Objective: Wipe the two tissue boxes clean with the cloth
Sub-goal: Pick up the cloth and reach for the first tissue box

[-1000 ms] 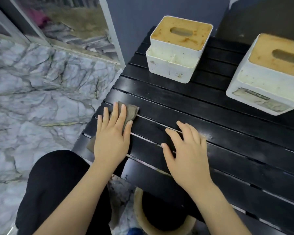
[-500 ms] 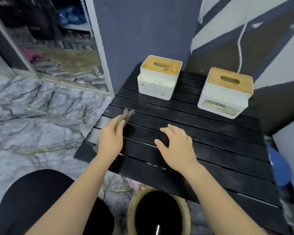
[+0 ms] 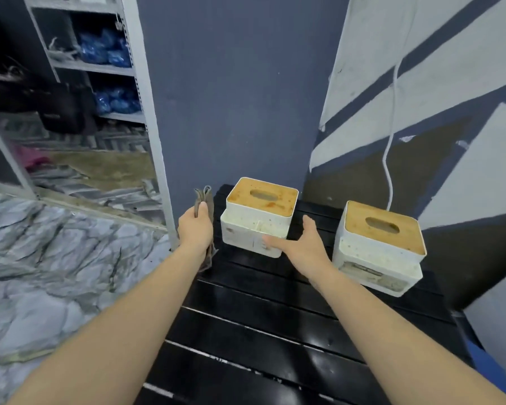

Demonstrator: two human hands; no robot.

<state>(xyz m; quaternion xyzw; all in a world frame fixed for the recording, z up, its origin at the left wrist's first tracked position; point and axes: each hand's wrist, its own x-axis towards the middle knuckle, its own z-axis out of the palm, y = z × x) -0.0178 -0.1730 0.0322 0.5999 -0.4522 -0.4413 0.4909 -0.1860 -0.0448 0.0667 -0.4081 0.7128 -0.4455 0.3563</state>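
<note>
Two white tissue boxes with stained wooden lids stand at the far end of a black slatted table [image 3: 275, 317]. My left hand [image 3: 195, 229] grips a folded grey-brown cloth [image 3: 202, 197] just left of the left tissue box [image 3: 259, 214]; the cloth sticks up above my fist and hangs below it. Spread open, my right hand [image 3: 300, 244] reaches the front right corner of that box, thumb against its front face. The right tissue box [image 3: 380, 247] stands apart to the right, untouched.
A dark blue wall rises right behind the boxes. A white cable [image 3: 390, 141] hangs down the painted wall at the right. At the left are a marble floor [image 3: 56, 258] and a metal shelf [image 3: 100, 68] with blue bags.
My left hand lifted the cloth off the table and carried it forward beside the left box. My right hand left the table and reached that box. My head rose, widening the view.
</note>
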